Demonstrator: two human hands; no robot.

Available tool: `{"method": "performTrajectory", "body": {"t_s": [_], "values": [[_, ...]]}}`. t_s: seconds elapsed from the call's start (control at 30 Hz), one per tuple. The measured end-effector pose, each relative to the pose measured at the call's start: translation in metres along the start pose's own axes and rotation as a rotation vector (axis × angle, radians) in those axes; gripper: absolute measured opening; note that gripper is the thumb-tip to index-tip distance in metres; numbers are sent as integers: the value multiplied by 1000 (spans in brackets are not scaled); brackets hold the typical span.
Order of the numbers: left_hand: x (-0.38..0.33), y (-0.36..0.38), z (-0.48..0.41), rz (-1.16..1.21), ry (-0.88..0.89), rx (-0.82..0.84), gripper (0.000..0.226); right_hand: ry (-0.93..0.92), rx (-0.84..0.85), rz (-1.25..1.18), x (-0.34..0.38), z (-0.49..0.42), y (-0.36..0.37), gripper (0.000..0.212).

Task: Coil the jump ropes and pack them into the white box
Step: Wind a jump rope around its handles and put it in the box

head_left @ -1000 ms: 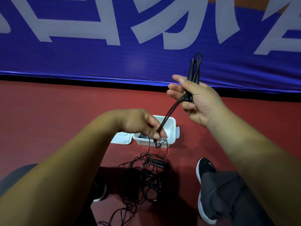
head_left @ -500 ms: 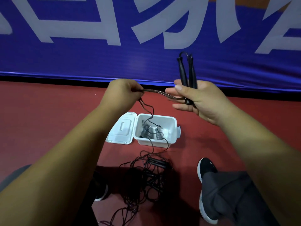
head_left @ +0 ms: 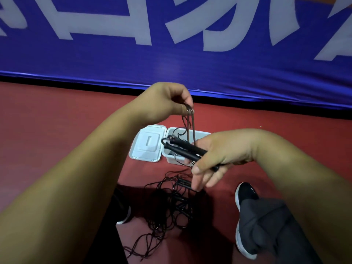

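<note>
My right hand (head_left: 219,155) grips the two black handles (head_left: 182,147) of one jump rope, which lie nearly level and point left above the white box (head_left: 172,159). My left hand (head_left: 167,100) is raised above the box and pinches a loop of that rope's thin black cord (head_left: 190,122), which hangs down to the handles. The box stands open on the red floor, its lid (head_left: 147,143) folded out to the left. My right hand hides most of the box's inside. A tangle of other black jump ropes (head_left: 171,202) lies on the floor in front of the box.
A blue banner with large white letters (head_left: 171,54) runs along the back. My black shoe with a white sole (head_left: 244,195) and grey trouser leg (head_left: 274,229) sit at the lower right. Another dark shoe (head_left: 123,212) shows under my left forearm.
My right hand has dropped and tipped the handles from upright to nearly level over the box. My left hand now holds the cord loop above them instead of out to the left.
</note>
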State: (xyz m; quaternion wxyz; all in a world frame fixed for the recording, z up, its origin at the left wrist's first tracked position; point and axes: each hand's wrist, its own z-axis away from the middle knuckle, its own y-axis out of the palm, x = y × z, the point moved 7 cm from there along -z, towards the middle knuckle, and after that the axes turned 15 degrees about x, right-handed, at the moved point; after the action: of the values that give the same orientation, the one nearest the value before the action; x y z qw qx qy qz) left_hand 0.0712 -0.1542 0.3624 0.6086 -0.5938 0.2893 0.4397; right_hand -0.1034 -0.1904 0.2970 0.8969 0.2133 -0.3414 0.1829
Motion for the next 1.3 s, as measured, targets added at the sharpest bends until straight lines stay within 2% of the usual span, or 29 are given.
{"method": "performTrajectory", "body": {"t_s": [0.03, 0.2, 0.33, 0.47, 0.6, 0.67, 0.77, 0.83, 0.93, 1.07, 1.17, 1.3], "values": [[-4, 3, 1, -11, 6, 24, 15, 45, -4, 10, -5, -3, -1, 7], [-21, 11, 9, -83, 37, 70, 18, 168, -161, -25, -25, -13, -27, 23], [-21, 15, 14, -195, 25, 126, 20, 108, -319, -77, -28, -11, -48, 36], [-13, 18, 20, -301, -28, 216, 19, 58, -482, -101, -30, -4, -65, 37], [4, 27, 26, -228, -168, 310, 16, -102, -738, -193, -21, 11, -84, 24], [18, 31, 27, -250, -301, 314, 12, -226, -818, -273, -12, 19, -90, 29], [35, 36, 28, -254, -488, 309, 25, -380, -797, -304, 5, 20, -83, 33], [38, 40, 28, -151, -526, 297, 23, -463, -780, -292, 15, 17, -76, 33], [35, 41, 24, -2, -468, 196, 22, -567, -812, -299, 24, 20, -75, 27], [22, 19, 18, 136, -246, 30, 16, -653, -825, -319, 31, 32, -78, 8], [12, 6, 20, 104, -144, 57, 14, -676, -823, -324, 33, 36, -78, 10], [10, 11, 22, 183, -154, 124, 27, -523, -919, -80, 28, 38, -80, 9]]}}
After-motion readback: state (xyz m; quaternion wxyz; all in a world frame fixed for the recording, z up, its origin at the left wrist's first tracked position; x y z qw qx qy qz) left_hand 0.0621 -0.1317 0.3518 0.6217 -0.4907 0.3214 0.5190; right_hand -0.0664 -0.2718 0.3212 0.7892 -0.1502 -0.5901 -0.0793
